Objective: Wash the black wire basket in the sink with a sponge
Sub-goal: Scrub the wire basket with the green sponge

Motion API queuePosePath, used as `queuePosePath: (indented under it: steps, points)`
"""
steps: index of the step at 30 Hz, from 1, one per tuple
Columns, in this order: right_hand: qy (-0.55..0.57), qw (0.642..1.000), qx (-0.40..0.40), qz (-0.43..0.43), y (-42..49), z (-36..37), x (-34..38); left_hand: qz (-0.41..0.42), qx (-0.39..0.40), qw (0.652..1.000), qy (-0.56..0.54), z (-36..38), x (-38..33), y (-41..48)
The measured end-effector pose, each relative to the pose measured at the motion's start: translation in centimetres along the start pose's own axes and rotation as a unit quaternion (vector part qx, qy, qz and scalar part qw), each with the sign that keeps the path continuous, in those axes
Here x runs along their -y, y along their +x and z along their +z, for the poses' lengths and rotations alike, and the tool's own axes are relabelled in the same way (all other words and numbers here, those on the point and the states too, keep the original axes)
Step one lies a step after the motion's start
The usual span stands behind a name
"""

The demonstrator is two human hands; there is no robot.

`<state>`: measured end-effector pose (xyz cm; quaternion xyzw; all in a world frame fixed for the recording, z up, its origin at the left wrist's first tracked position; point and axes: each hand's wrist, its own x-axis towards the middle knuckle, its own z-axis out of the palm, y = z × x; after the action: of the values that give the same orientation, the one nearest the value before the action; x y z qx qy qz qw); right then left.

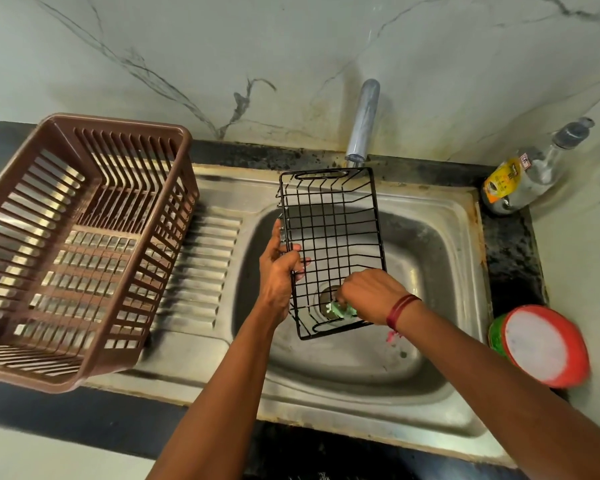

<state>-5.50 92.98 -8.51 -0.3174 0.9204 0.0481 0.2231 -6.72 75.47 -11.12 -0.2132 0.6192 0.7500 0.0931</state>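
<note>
While the left hand [280, 268] grips the wire basket [331, 251] over the sink [440, 216], the right hand [371, 296] pinches the sponge [342, 309]. Scrubbing should probably follow each wire in turn.

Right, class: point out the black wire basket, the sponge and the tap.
black wire basket [331, 237], head view, middle of its mesh floor.
sponge [341, 309], head view, its visible green edge.
tap [363, 123], head view, midway along the spout.
</note>
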Motion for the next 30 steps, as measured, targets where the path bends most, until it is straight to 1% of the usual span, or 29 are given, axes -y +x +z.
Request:
queuePosePath:
  steps: [2,4,6,9,11,15,17,20,24,25,27,30]
  points:
    - [-0.027,0.999,-0.001,0.034,0.4,0.0,0.8,0.003,0.002,1.0,0.005,0.3,-0.1,-0.3]
    - [-0.018,0.998,-0.013,0.065,0.8,0.3,1.3,0.017,0.006,1.0,0.006,0.5,-0.2,-0.4]
    - [0.002,0.998,-0.018,0.066,1.0,1.0,1.6,0.031,0.005,1.0,0.004,0.4,-0.2,-0.3]
    - [0.073,0.997,0.008,0.04,1.0,2.3,2.0,0.043,-0.003,0.999,0.014,0.1,0.0,-0.4]
    - [0.126,0.991,0.011,0.046,1.0,2.7,2.3,0.051,-0.007,0.998,0.023,-0.1,0.2,-0.5]
    - [0.217,0.973,-0.049,0.067,1.0,2.4,3.1,0.043,-0.022,0.998,0.042,-0.1,0.4,-0.5]
    - [0.247,0.966,-0.069,0.034,0.9,1.7,4.3,0.035,-0.032,0.998,0.045,0.1,0.3,-0.5]
    - [0.236,0.967,-0.088,-0.048,0.4,1.1,4.9,0.037,-0.034,0.998,0.048,0.2,-0.2,-0.5]
    - [0.147,0.978,-0.107,-0.097,-1.2,1.3,2.4,0.039,-0.038,0.996,0.065,-0.5,-0.3,-0.5]
    - [0.13,0.981,-0.108,-0.092,-1.7,1.4,1.7,0.038,-0.038,0.996,0.067,-0.6,-0.2,-0.5]
    - [0.131,0.984,-0.1,-0.063,-2.1,1.6,0.4,0.033,-0.046,0.996,0.064,-0.8,-0.2,-0.5]
    - [0.189,0.977,-0.101,-0.022,-1.5,1.8,0.5,0.027,-0.064,0.996,0.053,-0.3,-0.2,-0.4]
